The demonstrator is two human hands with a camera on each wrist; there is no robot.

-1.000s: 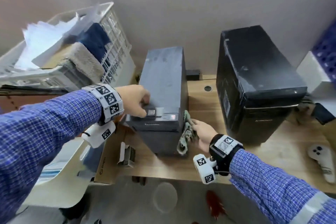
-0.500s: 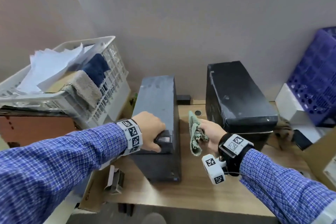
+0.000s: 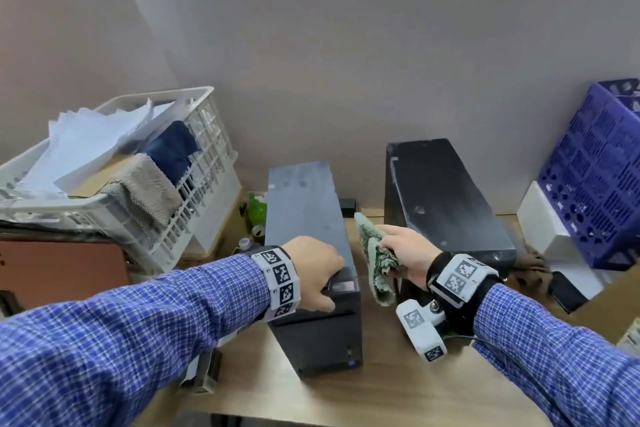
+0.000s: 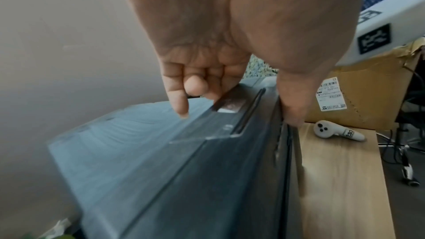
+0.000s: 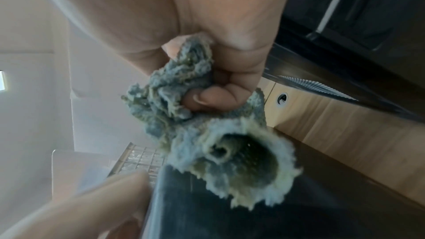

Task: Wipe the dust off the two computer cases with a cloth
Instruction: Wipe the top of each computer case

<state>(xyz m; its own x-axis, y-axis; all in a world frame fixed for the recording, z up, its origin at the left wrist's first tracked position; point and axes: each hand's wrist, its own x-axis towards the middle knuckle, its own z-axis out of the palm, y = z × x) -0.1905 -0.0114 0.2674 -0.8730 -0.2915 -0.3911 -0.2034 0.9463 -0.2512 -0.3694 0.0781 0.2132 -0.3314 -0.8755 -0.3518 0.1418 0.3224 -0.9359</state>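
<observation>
Bench (image 3: 398, 388) of pale wood carries both computer cases, standing upright side by side near the far wall with a gap between them. Biggest is the black case (image 3: 446, 198) on the right, its top showing a pale film and smudges; a steel box like that should be heavy and rigid, unlikely to slide under a light wipe, with flat panels that take broad strokes. Left of it stands the slimmer grey case (image 3: 304, 204), narrower in footprint and so, I judge, readier to tip or skid when pushed sideways, which makes bracing at the near top edge sensible. Left hand (image 3: 315, 274) does just that: fingers curled over the front top corner and thumb down the front face, gripping the case, as the left wrist view confirms. Right hand (image 3: 405, 253) hovers in the gap between the cases, closed round the cloth (image 3: 375, 260), a soft, limp, fuzzy green-grey rag bunched in the fist with loose ends hanging near the grey case's right side. Bunching it tight gives a firm pad; spreading it flat would cover more panel.
</observation>
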